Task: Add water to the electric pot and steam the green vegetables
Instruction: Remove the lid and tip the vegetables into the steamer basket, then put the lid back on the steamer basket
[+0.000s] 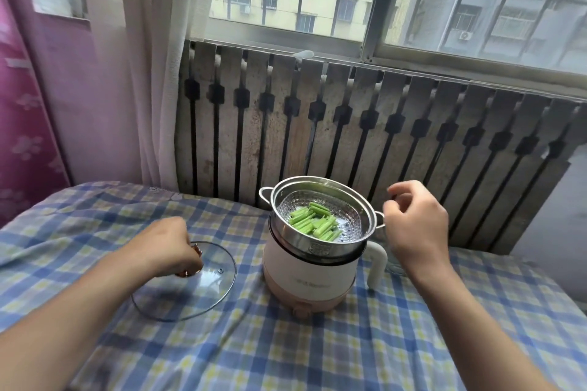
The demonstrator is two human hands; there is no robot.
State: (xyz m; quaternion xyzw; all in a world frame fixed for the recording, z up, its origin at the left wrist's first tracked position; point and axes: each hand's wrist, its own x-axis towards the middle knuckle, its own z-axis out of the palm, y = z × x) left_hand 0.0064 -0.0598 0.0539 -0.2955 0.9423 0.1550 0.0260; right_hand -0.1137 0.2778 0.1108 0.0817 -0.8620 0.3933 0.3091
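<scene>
The electric pot (309, 276) carries the steamer basket (320, 233) of green vegetables (313, 220). Your left hand (166, 246) clamps the glass lid (203, 282) knob; lift it level and centre it. Your right hand (413, 227) hovers empty, loosely curled.

one pot (309, 276), one steamer (317, 232), one lid (190, 286), two hands (165, 244)

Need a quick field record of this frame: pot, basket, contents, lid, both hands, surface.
pot: white and pink electric pot, upright, knob on the front
basket: steel steamer basket seated in the pot's top, uncovered
contents: cut green vegetable stalks on the basket's perforated floor
lid: glass lid flat on the cloth, left of the pot
left hand: left hand closed on the lid's knob
right hand: right hand beside the basket's right handle, fingers loosely curled, holding nothing
surface: blue checked cloth
</scene>
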